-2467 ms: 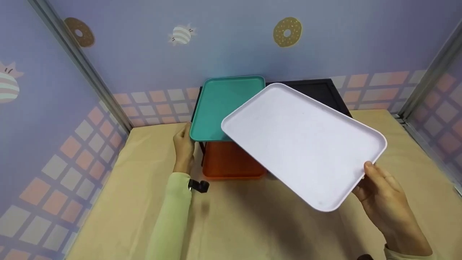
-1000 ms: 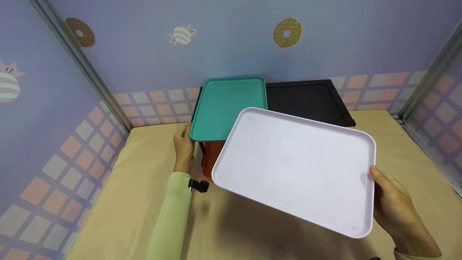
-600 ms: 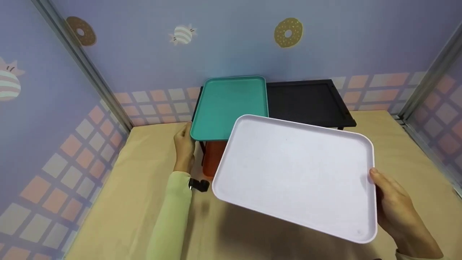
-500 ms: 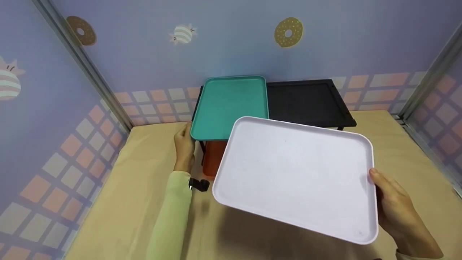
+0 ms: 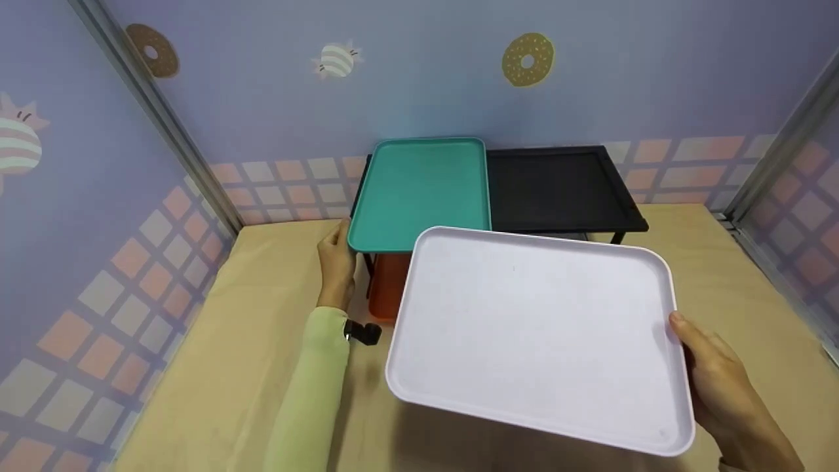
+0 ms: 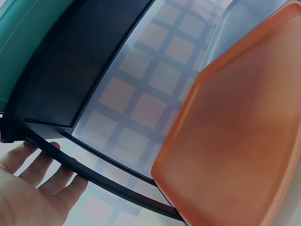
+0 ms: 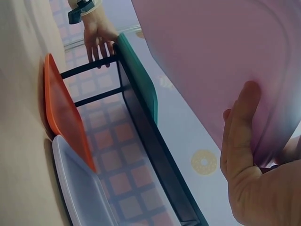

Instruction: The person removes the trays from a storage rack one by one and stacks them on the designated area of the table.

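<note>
With right hand (image 5: 718,377), gripping white tray (image 5: 537,347) by its right edge, aloft and tilted, in front of black rack (image 5: 557,190). With left hand (image 5: 337,265), touching rack near teal tray (image 5: 423,193); pinching or not, cannot tell. Likely mid-placement, calling next for levelling, then lifting over rack's bare right side.

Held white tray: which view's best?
Head: the white tray shows nearly its whole top face and rim. Right wrist: part of its underside, cropped, the right hand partly covering it. Left wrist: none of it.
</note>
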`<action>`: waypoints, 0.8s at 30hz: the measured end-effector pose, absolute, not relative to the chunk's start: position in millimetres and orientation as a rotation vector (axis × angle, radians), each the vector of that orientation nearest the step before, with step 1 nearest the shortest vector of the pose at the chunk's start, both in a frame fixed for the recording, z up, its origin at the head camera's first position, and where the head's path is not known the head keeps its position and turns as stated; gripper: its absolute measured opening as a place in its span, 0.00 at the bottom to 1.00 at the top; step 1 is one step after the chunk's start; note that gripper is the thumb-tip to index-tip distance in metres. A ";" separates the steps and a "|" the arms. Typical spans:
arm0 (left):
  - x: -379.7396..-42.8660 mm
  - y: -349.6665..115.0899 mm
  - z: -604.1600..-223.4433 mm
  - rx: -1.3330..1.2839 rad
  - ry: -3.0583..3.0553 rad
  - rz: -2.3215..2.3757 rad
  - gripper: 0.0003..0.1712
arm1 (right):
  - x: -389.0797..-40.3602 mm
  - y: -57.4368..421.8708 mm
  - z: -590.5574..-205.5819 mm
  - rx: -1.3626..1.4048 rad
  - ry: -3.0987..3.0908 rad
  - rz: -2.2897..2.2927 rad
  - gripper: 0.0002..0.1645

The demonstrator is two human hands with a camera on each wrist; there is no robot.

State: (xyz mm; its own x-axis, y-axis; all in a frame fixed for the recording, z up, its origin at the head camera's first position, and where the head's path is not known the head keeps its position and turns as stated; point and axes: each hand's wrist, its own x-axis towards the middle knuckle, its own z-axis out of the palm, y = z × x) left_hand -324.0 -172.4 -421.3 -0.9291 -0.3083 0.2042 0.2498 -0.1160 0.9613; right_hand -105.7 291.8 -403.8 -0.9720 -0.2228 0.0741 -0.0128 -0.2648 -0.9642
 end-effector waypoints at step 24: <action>-324.6 -173.1 -421.9 0.068 -1.794 -2.093 0.28 | -104.1 288.0 -412.9 -0.206 1.898 -2.318 0.24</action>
State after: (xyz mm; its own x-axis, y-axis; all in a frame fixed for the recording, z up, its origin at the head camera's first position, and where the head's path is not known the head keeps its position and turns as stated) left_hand -324.6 -173.1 -421.9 -0.9258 -0.3157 0.2077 0.2536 -0.1113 0.9609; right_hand -104.1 288.0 -412.9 -0.9810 -0.1929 0.0183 0.0201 -0.1951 -0.9806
